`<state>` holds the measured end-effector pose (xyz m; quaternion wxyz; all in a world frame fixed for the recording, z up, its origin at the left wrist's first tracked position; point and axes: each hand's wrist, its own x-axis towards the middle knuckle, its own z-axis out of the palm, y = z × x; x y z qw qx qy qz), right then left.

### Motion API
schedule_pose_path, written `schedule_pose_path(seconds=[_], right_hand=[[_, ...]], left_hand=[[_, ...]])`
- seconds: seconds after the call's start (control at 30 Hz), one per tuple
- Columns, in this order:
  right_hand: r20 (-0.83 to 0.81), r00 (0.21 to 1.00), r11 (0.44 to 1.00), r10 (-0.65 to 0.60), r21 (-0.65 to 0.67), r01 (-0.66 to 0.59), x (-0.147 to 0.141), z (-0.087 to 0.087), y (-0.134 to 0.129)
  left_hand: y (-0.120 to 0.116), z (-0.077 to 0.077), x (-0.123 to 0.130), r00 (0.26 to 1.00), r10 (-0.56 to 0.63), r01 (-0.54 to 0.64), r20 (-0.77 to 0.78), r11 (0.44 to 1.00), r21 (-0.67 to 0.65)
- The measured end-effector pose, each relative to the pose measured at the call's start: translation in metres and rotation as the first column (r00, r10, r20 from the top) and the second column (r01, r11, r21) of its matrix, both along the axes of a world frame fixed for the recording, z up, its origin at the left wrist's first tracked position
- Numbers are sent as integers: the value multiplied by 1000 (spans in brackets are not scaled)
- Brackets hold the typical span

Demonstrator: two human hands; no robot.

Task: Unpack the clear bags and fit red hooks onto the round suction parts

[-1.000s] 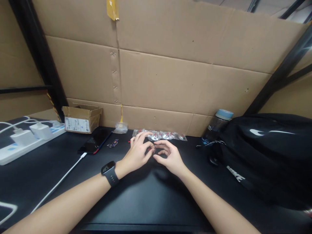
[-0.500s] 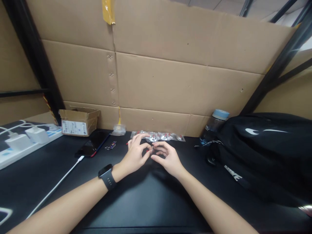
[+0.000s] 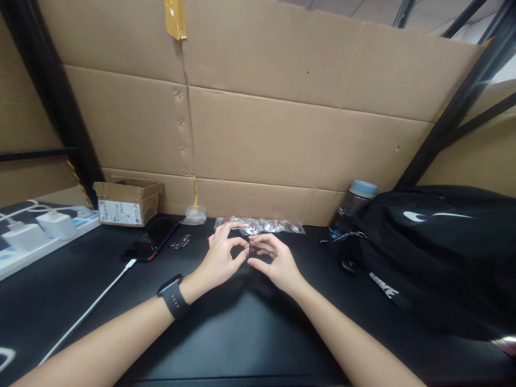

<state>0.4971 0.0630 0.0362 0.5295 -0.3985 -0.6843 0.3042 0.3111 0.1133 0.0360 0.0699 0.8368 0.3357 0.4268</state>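
In the middle of the table, my left hand [image 3: 224, 255] and my right hand [image 3: 278, 262] meet fingertip to fingertip. Between them they pinch a small thin piece [image 3: 249, 249] that looks clear or silvery; its exact kind is too small to make out. A bit of red shows beside it, near my right fingers. Just behind the hands lies a row of clear plastic packets [image 3: 268, 226] with round silvery and red things inside. A small dark, purplish trinket with a metal loop [image 3: 182, 242] rests to the left of my left hand.
A phone [image 3: 151, 239] on a white cable lies left, before an open cardboard box [image 3: 129, 203]. Further left is a power strip [image 3: 86, 221] with chargers. A clear plastic piece [image 3: 195, 215] sits by the cardboard wall. At right stand a blue-capped bottle [image 3: 350, 209] and a black backpack [image 3: 435, 258].
The view has shifted slightly. My left wrist has turned a little, so the watch face shows less. Both hands keep the small piece between their fingertips; a red bit now shows right of it.
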Motion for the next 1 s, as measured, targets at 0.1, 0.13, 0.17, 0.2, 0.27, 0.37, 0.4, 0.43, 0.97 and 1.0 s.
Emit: schedule_pose_path(seconds=[0.1, 0.13, 0.17, 0.2, 0.27, 0.37, 0.4, 0.43, 0.97, 1.0], right_hand=[[-28, 1000, 999, 9, -33, -10, 1, -2, 1], [-27, 1000, 999, 12, -35, -12, 2, -2, 1], [-17, 1000, 1000, 9, -30, -9, 2, -3, 2], [2, 1000, 1000, -2, -17, 2, 3, -3, 3], [60, 997, 999, -43, 17, 42, 5, -4, 4], [147, 985, 995, -89, 48, 83, 7, -3, 4], [169, 981, 995, -93, 50, 86, 8, -3, 5], [185, 979, 995, -91, 47, 84, 8, -3, 5], [397, 904, 985, -161, 126, 120, 16, 0, 4], [420, 891, 982, -172, 142, 123, 18, -1, 5]], left_hand=[[-1, 2, -1, 999, 44, -43, -12, 996, 72], [-1, 3, -1, 999, 53, -51, -12, 995, 90], [-2, 4, -2, 998, 56, -55, -12, 993, 102], [-2, 5, -2, 998, 56, -54, -11, 993, 109], [-3, 5, -3, 999, 47, -46, -9, 992, 115], [-3, 4, -3, 1000, 32, -31, -2, 992, 124], [-4, 4, -3, 1000, 25, -25, 0, 992, 127], [-4, 4, -3, 1000, 17, -17, 2, 992, 128], [9, -10, -9, 949, -172, 162, -264, 985, -57], [11, -12, -10, 938, -197, 182, -284, 980, -76]])
